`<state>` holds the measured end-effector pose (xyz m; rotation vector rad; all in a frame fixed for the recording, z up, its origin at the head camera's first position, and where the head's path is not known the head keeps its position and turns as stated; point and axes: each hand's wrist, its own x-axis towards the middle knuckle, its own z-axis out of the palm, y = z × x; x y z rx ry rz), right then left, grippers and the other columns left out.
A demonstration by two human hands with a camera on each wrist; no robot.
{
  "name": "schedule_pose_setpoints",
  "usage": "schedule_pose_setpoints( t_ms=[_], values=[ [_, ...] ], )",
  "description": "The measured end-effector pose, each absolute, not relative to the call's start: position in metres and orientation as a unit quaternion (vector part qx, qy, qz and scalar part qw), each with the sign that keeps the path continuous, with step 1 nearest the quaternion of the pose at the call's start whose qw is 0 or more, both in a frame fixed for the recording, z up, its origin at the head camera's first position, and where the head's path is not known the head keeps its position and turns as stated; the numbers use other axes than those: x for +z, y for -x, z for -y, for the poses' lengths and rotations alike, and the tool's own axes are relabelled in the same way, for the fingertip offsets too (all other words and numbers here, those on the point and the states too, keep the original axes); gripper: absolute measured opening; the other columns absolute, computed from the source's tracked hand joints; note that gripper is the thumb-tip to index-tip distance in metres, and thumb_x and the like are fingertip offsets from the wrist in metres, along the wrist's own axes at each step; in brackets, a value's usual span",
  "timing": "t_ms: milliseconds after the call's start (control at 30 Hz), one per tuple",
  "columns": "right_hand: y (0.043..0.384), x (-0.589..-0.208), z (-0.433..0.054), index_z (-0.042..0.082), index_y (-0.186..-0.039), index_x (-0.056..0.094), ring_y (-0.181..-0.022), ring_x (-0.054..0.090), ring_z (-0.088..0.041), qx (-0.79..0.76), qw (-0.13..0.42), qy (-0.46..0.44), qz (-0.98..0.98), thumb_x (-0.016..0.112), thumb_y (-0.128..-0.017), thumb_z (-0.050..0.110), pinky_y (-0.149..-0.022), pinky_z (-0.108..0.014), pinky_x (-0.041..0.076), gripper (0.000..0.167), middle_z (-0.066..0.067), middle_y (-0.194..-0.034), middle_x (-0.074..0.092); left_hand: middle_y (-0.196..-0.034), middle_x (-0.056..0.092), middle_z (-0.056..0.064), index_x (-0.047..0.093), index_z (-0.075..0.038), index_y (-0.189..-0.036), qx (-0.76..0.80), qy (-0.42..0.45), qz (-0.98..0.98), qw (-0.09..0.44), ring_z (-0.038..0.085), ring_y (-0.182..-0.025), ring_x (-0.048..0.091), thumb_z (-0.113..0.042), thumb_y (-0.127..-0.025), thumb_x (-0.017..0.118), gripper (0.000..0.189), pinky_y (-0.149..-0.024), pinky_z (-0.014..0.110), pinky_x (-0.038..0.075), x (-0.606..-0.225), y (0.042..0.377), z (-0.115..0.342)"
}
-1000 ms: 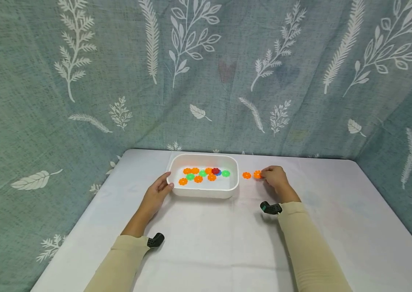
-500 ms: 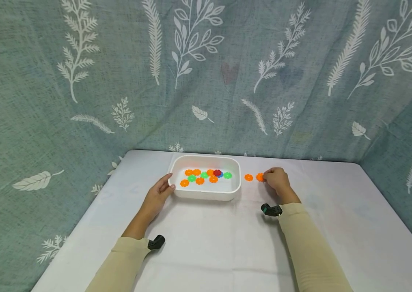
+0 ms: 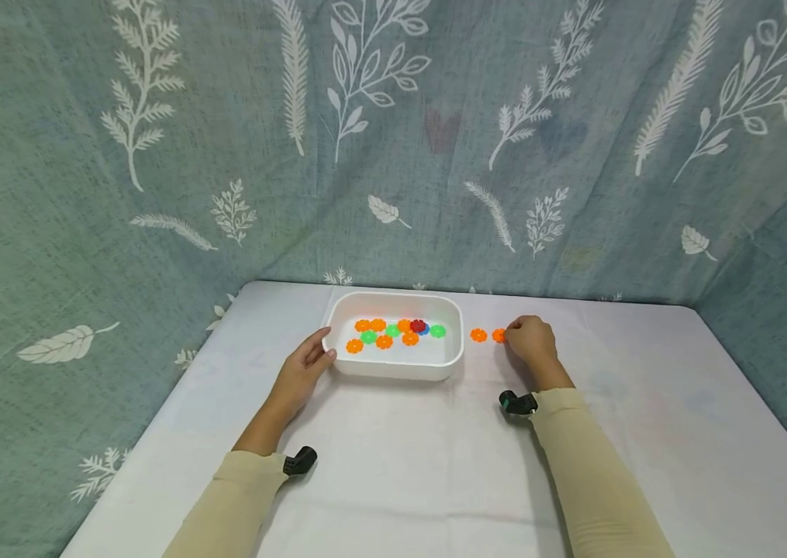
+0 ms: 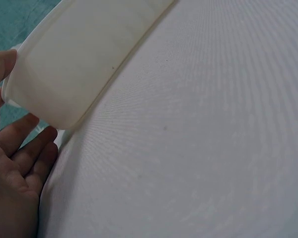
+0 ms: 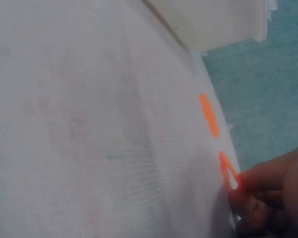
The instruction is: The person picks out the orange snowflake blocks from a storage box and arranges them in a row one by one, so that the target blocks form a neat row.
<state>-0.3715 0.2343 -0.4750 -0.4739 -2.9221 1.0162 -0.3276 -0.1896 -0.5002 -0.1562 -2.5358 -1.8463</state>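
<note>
My left hand (image 3: pixel 298 377) grips the left end of a white plastic tub (image 3: pixel 393 370); in the left wrist view its thumb lies at the rim (image 4: pixel 12 74) and the other fingers are below. Inside the tub lie several small flower-shaped discs: orange (image 3: pixel 354 346), green (image 3: pixel 438 331), a red one (image 3: pixel 418 325) and a blue one partly under the red. To the right of the tub, my right hand (image 3: pixel 531 341) pinches an orange flower-shaped disc (image 5: pixel 232 168) edge-on, partly hidden by the fingers. A second orange edge meets it in a V in the right wrist view.
Another orange disc (image 3: pixel 479 335) lies flat on the white tablecloth (image 3: pixel 393 449) between the tub and my right hand. A green leaf-patterned curtain (image 3: pixel 393 155) hangs close behind the table's far edge. Small black cameras (image 3: pixel 300 461) sit at both wrists.
The head view shifts slightly. Both hands stay nearly where they were, and the orange disc at my right fingertips shows a little less than before.
</note>
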Motion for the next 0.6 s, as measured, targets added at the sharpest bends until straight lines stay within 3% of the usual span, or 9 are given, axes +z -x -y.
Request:
schedule_pose_setpoints(
  t_ms=[267,433,600],
  values=[
    [0.37,-0.4769,-0.236,0.005,-0.099,0.07,-0.088,0.059,-0.029,0.312,0.001,0.139,0.94,0.059,-0.092,0.022,-0.072,-0.04,0.049,0.021,-0.012,-0.098,0.067,-0.151,0.039,0.01,0.041,-0.03,-0.148,-0.581,0.046,0.813,-0.001,0.025,-0.136,0.04,-0.029,-0.098,0.061,0.055,-0.108,0.041,0.036,-0.4978,0.3266,0.1884],
    [0.3685,-0.4739,-0.2369,0.005,-0.108,0.068,-0.094,0.057,-0.031,0.317,-0.01,0.105,0.943,0.07,-0.087,0.033,-0.079,-0.043,0.048,0.035,-0.014,-0.105,0.065,-0.151,0.039,0.008,0.041,-0.032,-0.148,-0.581,0.044,0.813,-0.002,0.024,-0.136,0.04,-0.03,-0.098,0.061,0.054,-0.109,0.041,0.036,-0.4961,0.3256,0.1886],
    [0.3685,-0.4751,-0.2374,0.006,-0.111,0.067,-0.096,0.056,-0.031,0.322,-0.022,0.098,0.942,0.076,-0.083,0.03,-0.08,-0.044,0.048,0.038,-0.015,-0.108,0.063,-0.15,0.04,0.012,0.04,-0.028,-0.149,-0.583,0.055,0.81,0.004,0.025,-0.135,0.04,-0.028,-0.098,0.061,0.055,-0.109,0.042,0.036,-0.4974,0.3247,0.189]
  ],
)
